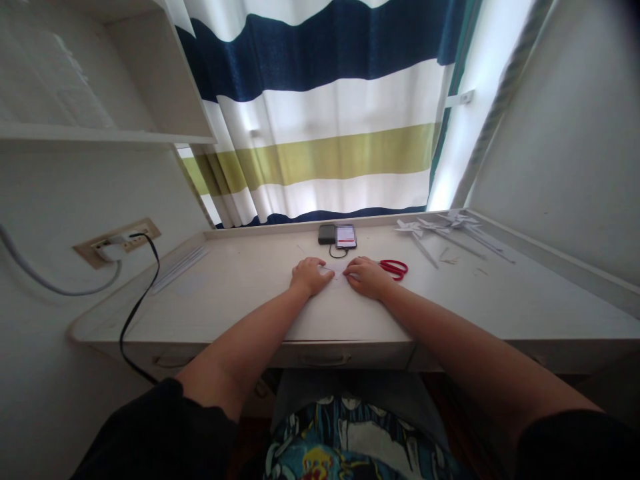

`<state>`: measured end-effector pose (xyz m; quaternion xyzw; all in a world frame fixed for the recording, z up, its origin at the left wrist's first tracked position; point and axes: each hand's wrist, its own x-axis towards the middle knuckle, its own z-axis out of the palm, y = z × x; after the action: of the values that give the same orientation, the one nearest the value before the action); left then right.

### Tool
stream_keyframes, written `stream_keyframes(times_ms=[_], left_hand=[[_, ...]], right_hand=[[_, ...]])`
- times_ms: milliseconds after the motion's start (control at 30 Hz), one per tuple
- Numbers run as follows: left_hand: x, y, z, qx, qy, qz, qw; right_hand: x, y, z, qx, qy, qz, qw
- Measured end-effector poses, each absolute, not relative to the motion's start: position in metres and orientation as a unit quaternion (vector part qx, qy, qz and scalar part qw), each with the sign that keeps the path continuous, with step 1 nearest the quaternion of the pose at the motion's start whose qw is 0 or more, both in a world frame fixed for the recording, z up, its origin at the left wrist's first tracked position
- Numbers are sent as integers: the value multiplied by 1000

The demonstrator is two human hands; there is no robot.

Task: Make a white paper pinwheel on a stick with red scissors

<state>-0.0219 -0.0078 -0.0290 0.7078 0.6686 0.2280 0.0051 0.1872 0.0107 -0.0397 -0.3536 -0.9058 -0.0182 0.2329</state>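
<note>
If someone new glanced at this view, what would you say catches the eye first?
The bold striped curtain hangs behind the desk. At its middle, the left hand and right hand rest on a small white paper, with red scissors just right of them.

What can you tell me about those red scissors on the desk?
The scissors have bright red handles that look like plastic, with loops for fingers. They lie flat on the pale desk, close beside the right hand, on its right side. The blades are too small to make out, so I cannot say if they are open or closed, or whether the hand touches them. Nothing lies on top of them.
</note>
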Motion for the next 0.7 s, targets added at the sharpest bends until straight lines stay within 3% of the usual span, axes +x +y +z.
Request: stream_keyframes(times_ms=[400,700], left_hand=[[-28,-13,-32,746,559,360,41],[-29,-16,-29,783,496,373,28]], right_hand=[[186,7,-37,-328,-916,-27,231],[189,9,-38,-336,-909,11,247]])
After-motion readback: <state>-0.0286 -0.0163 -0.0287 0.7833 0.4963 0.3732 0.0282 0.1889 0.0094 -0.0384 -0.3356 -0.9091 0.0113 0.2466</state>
